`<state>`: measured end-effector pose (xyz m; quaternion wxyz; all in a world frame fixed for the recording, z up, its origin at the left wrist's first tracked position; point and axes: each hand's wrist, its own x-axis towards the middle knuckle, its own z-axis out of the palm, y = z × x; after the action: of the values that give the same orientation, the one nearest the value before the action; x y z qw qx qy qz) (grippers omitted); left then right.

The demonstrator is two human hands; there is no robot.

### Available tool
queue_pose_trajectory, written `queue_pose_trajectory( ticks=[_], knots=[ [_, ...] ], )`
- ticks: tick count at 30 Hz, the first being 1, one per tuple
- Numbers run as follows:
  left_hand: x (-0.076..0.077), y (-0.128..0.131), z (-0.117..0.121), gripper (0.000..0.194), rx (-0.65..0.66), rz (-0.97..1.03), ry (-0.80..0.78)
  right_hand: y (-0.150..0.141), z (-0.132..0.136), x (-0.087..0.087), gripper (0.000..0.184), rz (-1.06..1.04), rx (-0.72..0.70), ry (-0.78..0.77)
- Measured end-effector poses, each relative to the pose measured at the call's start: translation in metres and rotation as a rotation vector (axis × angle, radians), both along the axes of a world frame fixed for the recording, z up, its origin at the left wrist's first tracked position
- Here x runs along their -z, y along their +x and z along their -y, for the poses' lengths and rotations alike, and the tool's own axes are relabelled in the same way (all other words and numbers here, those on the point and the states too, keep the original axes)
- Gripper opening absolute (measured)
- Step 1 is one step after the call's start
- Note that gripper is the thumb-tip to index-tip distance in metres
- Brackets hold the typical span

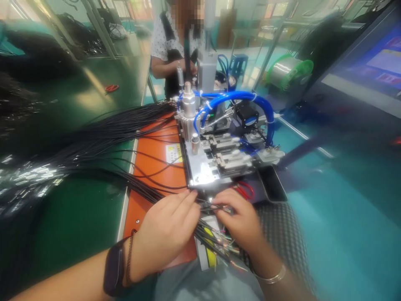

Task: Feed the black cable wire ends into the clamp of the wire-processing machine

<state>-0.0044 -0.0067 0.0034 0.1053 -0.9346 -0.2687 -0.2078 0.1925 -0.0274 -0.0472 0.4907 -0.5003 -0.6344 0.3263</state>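
Note:
Black cables [147, 189] run in from the left across the orange machine table. My left hand [172, 225] is closed over part of this bundle, its fingers together; its thumb and palm side are hidden. Just to the right, my right hand [239, 215] pinches a few black cables between thumb and fingers. Below both hands, stripped cable ends [224, 244] with thin coloured wires hang over the table's near edge. In front of my fingertips stands a metal machine [205, 169] with clamps and blue air hoses [239, 97].
A black open tray [273, 184] sits right of the machine, near red wire [246, 190]. Across the table stands another person [171, 54]. A green-rimmed wire spool [290, 71] is at back right, and red-handled scissors [112, 88] lie at back left.

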Motion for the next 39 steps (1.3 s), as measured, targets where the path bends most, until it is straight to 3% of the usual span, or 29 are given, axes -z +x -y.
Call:
queue_pose_trajectory(
  ticks=[5, 9, 11, 14, 22, 27, 29, 31, 35, 39],
  knots=[
    [0.004, 0.001, 0.001, 0.017, -0.022, 0.046, -0.119, -0.002, -0.002, 0.003, 0.010, -0.087, 0.048, -0.086],
    [0.004, -0.002, -0.001, 0.012, 0.079, 0.034, -0.070, -0.006, -0.003, -0.004, 0.009, -0.094, 0.002, -0.067],
    [0.005, -0.003, -0.002, 0.019, 0.088, 0.008, -0.041, -0.007, -0.004, -0.009, 0.009, -0.069, -0.040, -0.061],
    [0.007, -0.001, -0.002, 0.036, 0.017, -0.062, -0.052, -0.008, -0.003, -0.014, 0.007, -0.036, -0.092, -0.008],
    [-0.002, 0.007, 0.003, 0.044, -0.091, -0.178, -0.078, -0.003, 0.000, -0.011, 0.007, -0.018, -0.042, -0.005],
    [-0.009, -0.004, 0.012, 0.041, 0.102, 0.002, 0.058, 0.002, -0.001, -0.012, 0.007, 0.058, 0.182, -0.087],
    [-0.010, -0.006, 0.018, 0.042, 0.142, -0.002, 0.043, 0.001, -0.001, -0.013, 0.010, 0.094, 0.204, -0.108],
    [-0.009, -0.003, 0.022, 0.046, 0.092, -0.084, -0.018, -0.001, 0.000, -0.013, 0.012, 0.136, 0.148, -0.103],
    [-0.001, 0.007, 0.016, 0.049, -0.099, -0.142, -0.140, -0.009, 0.001, -0.014, 0.010, 0.119, -0.094, -0.105],
    [0.016, 0.007, 0.005, 0.037, -0.041, -0.027, -0.218, -0.013, 0.000, -0.013, 0.008, -0.024, -0.146, -0.181]
  ],
)
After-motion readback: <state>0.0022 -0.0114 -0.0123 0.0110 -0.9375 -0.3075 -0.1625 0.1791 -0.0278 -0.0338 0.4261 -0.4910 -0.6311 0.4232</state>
